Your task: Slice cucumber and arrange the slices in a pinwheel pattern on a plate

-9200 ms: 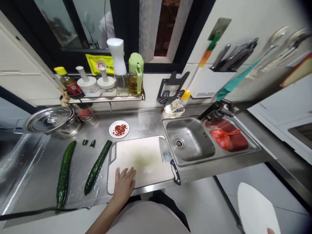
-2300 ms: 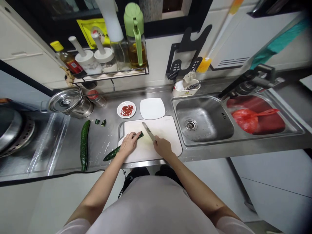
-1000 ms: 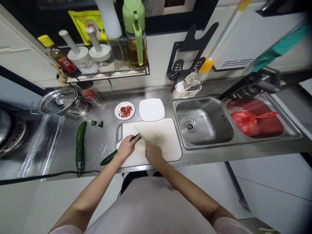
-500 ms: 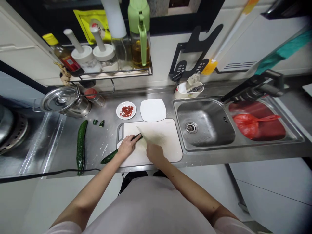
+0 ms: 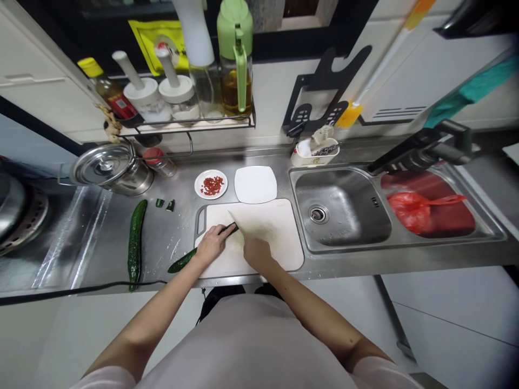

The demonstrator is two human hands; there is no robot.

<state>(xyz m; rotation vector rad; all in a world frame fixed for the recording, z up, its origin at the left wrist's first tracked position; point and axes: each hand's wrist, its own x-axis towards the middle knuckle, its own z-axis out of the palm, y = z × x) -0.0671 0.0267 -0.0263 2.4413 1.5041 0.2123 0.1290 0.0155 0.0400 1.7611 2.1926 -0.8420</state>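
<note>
My left hand (image 5: 212,243) presses a cucumber (image 5: 183,261) down on the white cutting board (image 5: 281,246), its fingers closed over it. The cucumber's dark end sticks out past the board's left edge, and its middle is hidden under the hand. In a fist, my right hand (image 5: 257,254) grips a knife (image 5: 235,220), whose handle is covered. The blade points away from me and stands against the cucumber's right end, just beyond my left fingertips. A whole cucumber (image 5: 136,243) lies on the counter to the left, near two cut-off cucumber ends (image 5: 171,206).
Behind the board sit a small plate (image 5: 198,186) of red bits and a square white plate (image 5: 255,185). A steel sink (image 5: 344,202) is on the right, with a red bag (image 5: 409,209) in its second basin. A lidded pot (image 5: 133,175) and a black cable (image 5: 101,285) are at left.
The camera view has tipped very slightly. Both hands, the knife and the cucumber stay in almost the same place.
</note>
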